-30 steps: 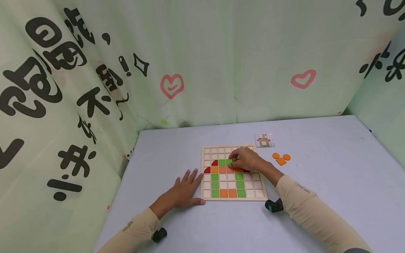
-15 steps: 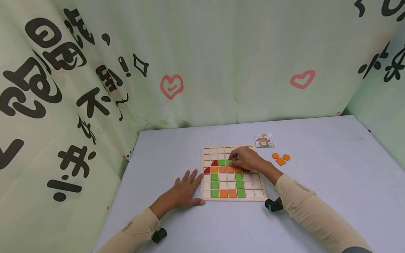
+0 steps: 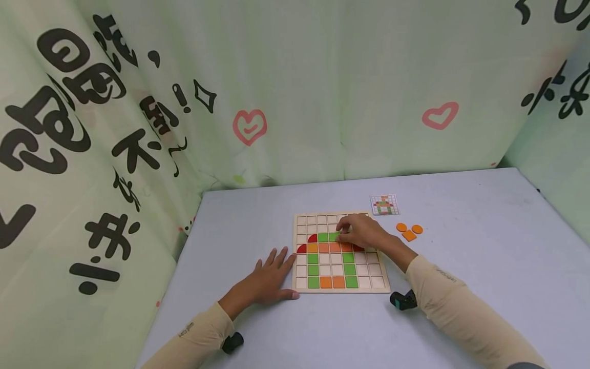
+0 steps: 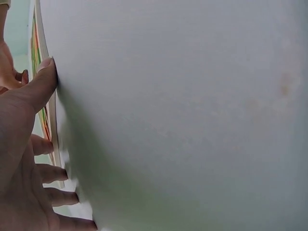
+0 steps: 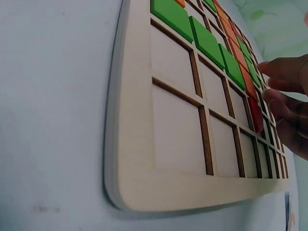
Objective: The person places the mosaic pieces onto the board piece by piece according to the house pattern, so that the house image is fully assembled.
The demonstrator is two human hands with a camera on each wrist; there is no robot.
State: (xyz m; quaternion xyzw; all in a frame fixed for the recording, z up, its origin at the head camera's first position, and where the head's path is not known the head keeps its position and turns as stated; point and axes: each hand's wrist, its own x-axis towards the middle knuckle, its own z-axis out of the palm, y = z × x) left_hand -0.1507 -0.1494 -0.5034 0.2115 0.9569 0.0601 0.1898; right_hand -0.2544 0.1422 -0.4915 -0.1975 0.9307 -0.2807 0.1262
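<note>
A wooden grid board (image 3: 341,290) lies on the table with green, orange and red tiles set in several cells. My left hand (image 3: 269,282) rests flat at its left edge, fingers spread; in the left wrist view the thumb (image 4: 42,85) touches the rim. Bent over the upper middle of the board is my right hand (image 3: 361,231), its fingertips at the right end of a row with green tiles (image 3: 322,237). In the right wrist view its fingers (image 5: 285,72) are close to the tiles, but whatever lies beneath the fingertips is hidden. A red tile (image 5: 255,114) sits nearby.
Behind the board's right corner lies a small pattern card (image 3: 384,205). Two round orange tiles (image 3: 417,229) and a square orange tile (image 3: 408,236) are loose to the right. A curtain (image 3: 295,92) hangs behind the table (image 3: 479,225).
My right hand has shifted slightly to the right over the board, and its forearm has moved with it. My left hand stays at the board's edge.
</note>
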